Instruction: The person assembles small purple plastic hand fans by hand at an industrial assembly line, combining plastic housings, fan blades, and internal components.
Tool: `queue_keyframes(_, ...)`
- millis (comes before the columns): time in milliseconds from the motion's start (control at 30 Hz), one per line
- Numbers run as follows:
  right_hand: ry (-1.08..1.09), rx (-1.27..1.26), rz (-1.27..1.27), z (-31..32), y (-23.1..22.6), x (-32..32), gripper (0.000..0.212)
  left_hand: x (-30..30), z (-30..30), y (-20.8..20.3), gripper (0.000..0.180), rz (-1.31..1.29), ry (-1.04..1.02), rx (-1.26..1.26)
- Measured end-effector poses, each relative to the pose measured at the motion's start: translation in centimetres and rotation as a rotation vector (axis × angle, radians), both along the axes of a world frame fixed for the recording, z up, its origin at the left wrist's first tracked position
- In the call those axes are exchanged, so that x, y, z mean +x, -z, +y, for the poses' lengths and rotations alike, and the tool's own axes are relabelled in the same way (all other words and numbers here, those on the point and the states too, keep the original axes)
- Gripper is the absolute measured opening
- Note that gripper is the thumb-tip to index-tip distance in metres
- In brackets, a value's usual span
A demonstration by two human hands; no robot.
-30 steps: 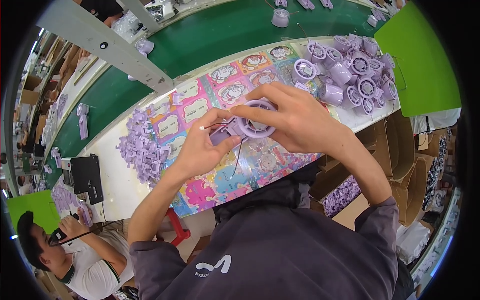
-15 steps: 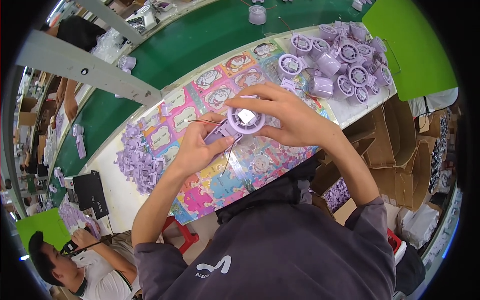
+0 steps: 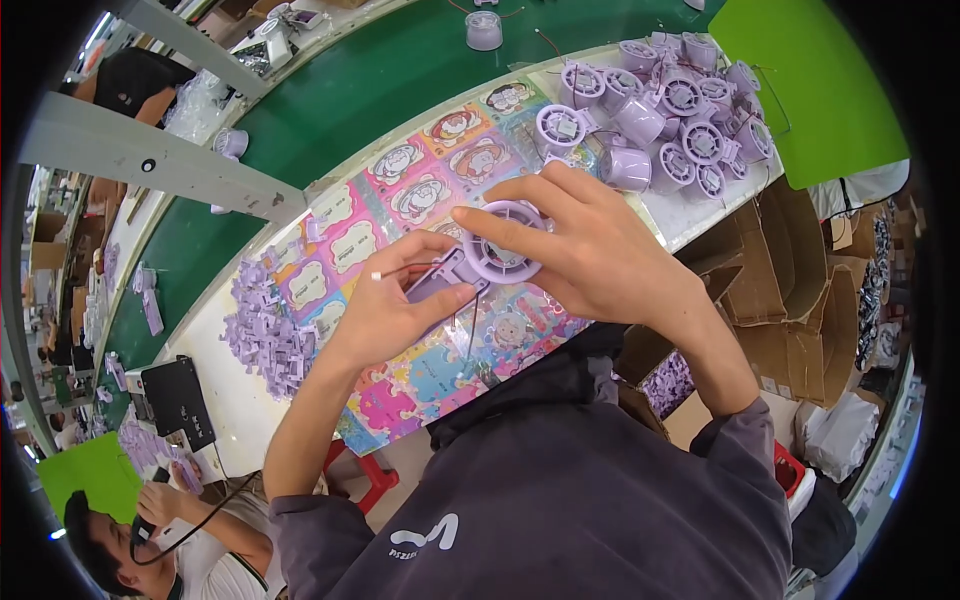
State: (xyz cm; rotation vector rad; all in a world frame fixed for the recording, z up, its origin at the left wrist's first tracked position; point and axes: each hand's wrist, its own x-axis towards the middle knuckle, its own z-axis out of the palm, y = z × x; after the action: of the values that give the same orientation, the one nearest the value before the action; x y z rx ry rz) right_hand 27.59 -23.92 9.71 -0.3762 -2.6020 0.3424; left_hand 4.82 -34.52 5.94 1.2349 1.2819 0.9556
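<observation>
Between my hands is a lilac handheld fan housing (image 3: pixel 468 262) with a round spoked head and a short handle. My left hand (image 3: pixel 385 310) is closed round the handle, its thumb lying along the near side. A thin wire with a small white connector sticks out past my left fingers, and dark wires hang below the handle. My right hand (image 3: pixel 590 240) grips the round head from the right, fingers reaching across its face. Those fingers cover much of the centre of the head. My right thumb is mostly hidden.
A colourful printed sheet (image 3: pixel 440 365) covers the table. Small lilac parts (image 3: pixel 265 335) are heaped left; lilac fan heads (image 3: pixel 640 120) are piled right. A green conveyor belt (image 3: pixel 330 110) curves behind. Cardboard boxes (image 3: pixel 780 300) stand right. A co-worker (image 3: pixel 200 530) sits lower left.
My right fingers have moved further over the fan head, covering the white square piece that showed in its centre. The whole view has shifted slightly. The co-worker's hand has moved.
</observation>
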Motion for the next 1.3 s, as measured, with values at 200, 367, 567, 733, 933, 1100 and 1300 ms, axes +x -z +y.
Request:
queue_keyframes(200,-0.01,0.099,0.006,-0.9,-1.1,-0.4,0.071,0.6,-0.8,0.1,0.041,-0.08,-0.043,0.001)
queue_keyframes(367,-0.017,0.129,-0.035,-0.5,-1.5,-1.0,0.059,0.3,-1.1,0.3,0.038,-0.038,-0.096,0.062)
queue_keyframes(567,-0.016,0.132,-0.018,-0.4,-1.6,-1.2,0.06,0.2,-1.1,0.5,0.035,-0.117,-0.11,0.049)
queue_keyframes(733,-0.009,0.096,-0.036,0.1,-1.1,-0.9,0.062,0.8,-0.7,0.8,0.033,-0.073,-0.13,0.058)
queue_keyframes(933,0.165,-0.055,0.096,1.4,-0.7,0.0,0.066,-0.5,0.5,1.6,0.035,-0.221,-0.191,-0.013)
queue_keyframes(1100,0.502,-0.061,0.152,0.9,5.7,1.7,0.058,-5.0,5.0,2.9,0.026,-0.07,-0.486,-0.011)
queue_keyframes(1300,0.614,-0.075,0.208,0.3,13.0,0.8,0.065,-11.3,14.1,5.8,0.019,0.046,-0.605,-0.061)
